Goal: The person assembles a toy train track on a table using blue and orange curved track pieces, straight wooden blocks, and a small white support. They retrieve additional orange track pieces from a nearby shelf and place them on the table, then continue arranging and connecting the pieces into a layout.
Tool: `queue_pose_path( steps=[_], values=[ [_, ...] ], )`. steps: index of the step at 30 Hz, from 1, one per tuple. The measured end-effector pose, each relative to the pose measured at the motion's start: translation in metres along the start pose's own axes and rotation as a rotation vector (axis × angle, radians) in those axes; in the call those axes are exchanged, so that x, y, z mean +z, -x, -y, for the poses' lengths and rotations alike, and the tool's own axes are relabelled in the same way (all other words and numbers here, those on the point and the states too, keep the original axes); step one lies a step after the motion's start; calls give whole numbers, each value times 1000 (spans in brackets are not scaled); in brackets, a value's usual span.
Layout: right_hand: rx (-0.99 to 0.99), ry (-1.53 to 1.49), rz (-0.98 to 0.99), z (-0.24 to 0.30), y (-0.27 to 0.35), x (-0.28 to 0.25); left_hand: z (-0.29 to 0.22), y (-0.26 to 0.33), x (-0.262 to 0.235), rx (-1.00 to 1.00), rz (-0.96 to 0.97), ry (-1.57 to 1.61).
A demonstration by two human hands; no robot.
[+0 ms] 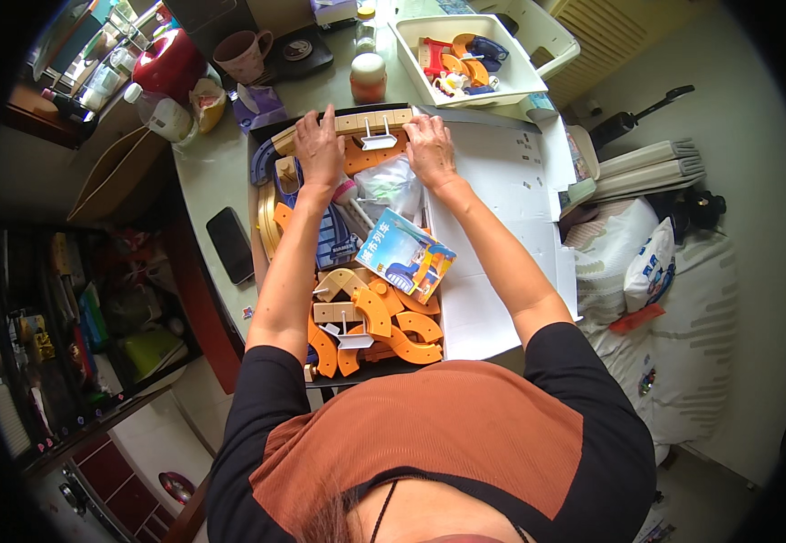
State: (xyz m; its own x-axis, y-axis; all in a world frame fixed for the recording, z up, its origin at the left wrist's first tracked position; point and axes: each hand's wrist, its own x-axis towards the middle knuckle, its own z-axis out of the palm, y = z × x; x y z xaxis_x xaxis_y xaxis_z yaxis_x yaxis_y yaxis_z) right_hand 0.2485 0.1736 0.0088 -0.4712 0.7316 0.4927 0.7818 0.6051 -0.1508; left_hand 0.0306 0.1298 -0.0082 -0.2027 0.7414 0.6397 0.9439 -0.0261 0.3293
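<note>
My left hand rests at the far left of a shallow open box, its fingers spread over a light wooden toy track piece. At that piece's right end is my right hand, fingers apart and bent down near the box's edge. Between the hands, a small white support sits in front of the wooden track. A clear plastic bag of parts lies nearer me. A colourful booklet lies tilted over the contents. Several orange curved track pieces fill the near end.
The white lid flap spreads to the right of the box. Beyond it stands a white bin with orange and blue toy parts. A black phone lies at left. A jar, a mug and a bottle stand behind.
</note>
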Motion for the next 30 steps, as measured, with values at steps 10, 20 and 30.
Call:
queue_pose_path(
  steps=[10,20,30],
  values=[
    [-42,-131,-263,-60,-22,-34,-13,12,-48,28,40,106],
    [643,65,351,-239,-145,4,-65,99,-162,-285,213,401],
    [786,41,560,-248,-165,30,-93,130,-205,-435,227,471]
  ],
)
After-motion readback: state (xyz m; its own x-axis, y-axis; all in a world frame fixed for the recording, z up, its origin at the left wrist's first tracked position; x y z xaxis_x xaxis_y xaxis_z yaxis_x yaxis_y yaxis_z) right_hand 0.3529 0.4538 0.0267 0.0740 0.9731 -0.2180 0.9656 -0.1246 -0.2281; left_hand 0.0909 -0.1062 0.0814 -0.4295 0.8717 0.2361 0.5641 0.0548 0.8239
